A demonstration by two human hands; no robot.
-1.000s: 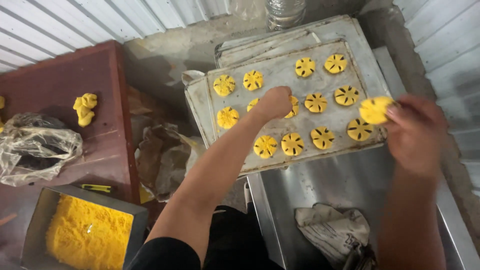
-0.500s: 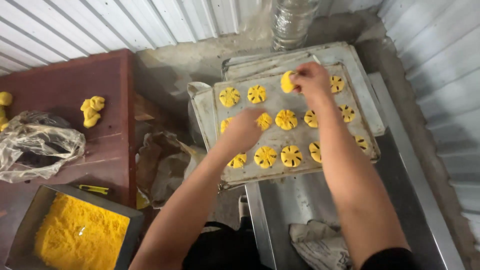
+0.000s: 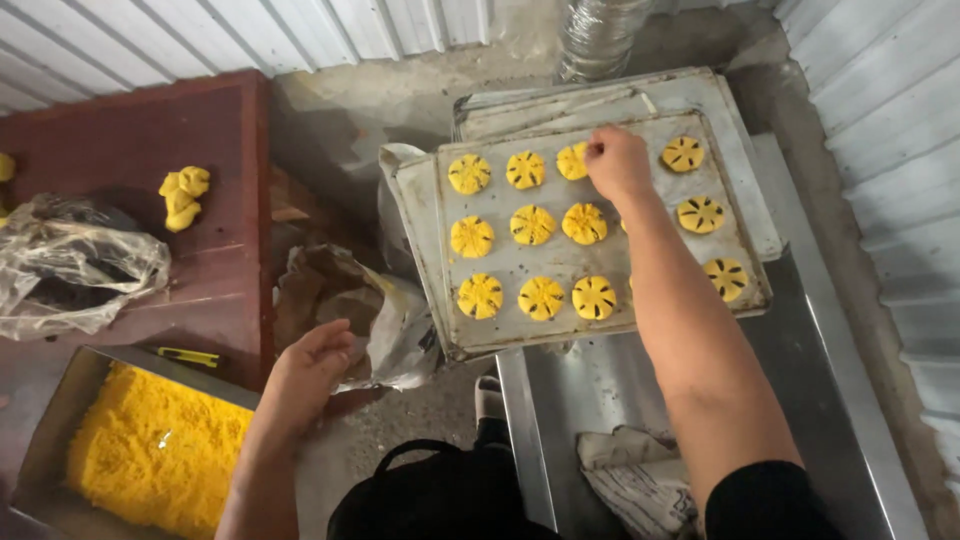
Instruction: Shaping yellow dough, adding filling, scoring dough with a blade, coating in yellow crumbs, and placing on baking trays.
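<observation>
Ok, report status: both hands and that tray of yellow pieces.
Right hand on the tray's top row, fingers pinched at a yellow piece. Left hand open, empty, off the tray. Nothing blocking.

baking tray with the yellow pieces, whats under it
Under the baking tray lies a second tray, its edges showing at the top and right, on a steel counter. Most of the lower tray is covered.

- Small makeshift bakery or food workshop.
- Corrugated metal walls (image 3: 250, 30), bare concrete floor (image 3: 400, 90).
- Worn baking tray (image 3: 560, 265) of yellow scored pastries (image 3: 532, 225).
- Bin of yellow crumbs (image 3: 150, 450).
</observation>
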